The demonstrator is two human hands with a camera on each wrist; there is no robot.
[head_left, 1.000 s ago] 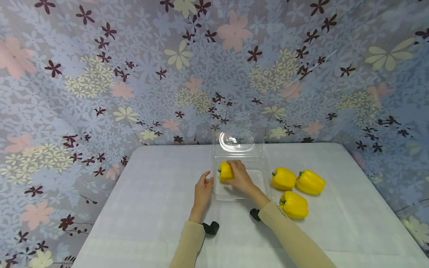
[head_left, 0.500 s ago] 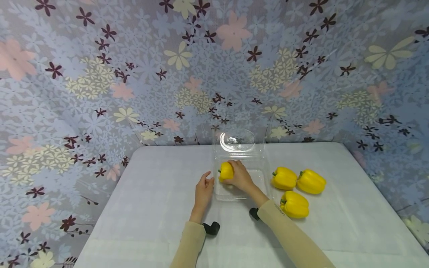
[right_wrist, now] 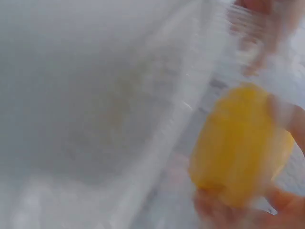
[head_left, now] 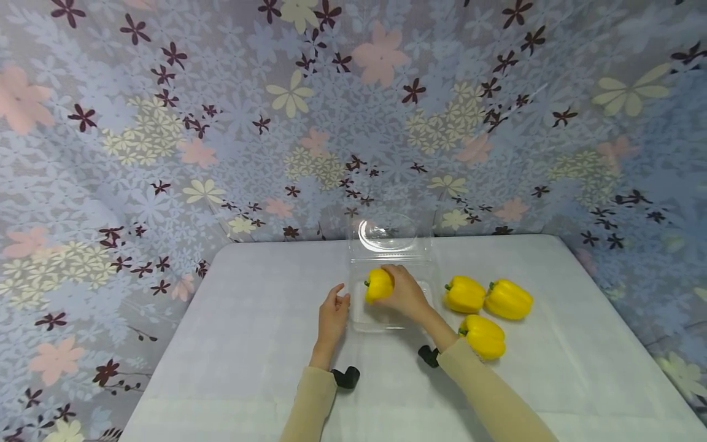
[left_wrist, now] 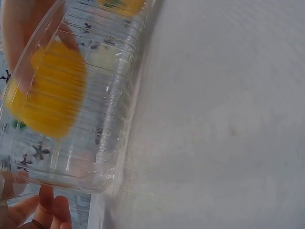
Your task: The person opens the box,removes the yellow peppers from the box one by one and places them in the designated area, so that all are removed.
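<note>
In the head view my right hand point(head_left: 407, 296) grips a yellow bell pepper point(head_left: 378, 285) from its right side, over the base of a clear plastic clamshell container point(head_left: 381, 326). The pepper's green stem points left. The left wrist view shows this bell pepper point(left_wrist: 57, 95) through the ribbed clear wall. Blurred in the right wrist view, fingers wrap the bell pepper point(right_wrist: 233, 148). My left hand point(head_left: 332, 316) stands beside the container's left wall, its fingers loosely bent and fingertips right at the rim. Fingers point(left_wrist: 45, 207) of that hand show at the container's corner in the left wrist view.
Three more yellow bell peppers lie right of the container: one close by point(head_left: 465, 294), one farther right point(head_left: 509, 299), one nearer the front point(head_left: 483, 337). The clear lid point(head_left: 389, 236) stands raised behind the base. A white cloth point(head_left: 248, 344) covers the table; a flowered curtain hangs behind.
My right hand has shifted slightly right within the container, carrying the bell pepper along. The left hand keeps its place at the container's left side.
</note>
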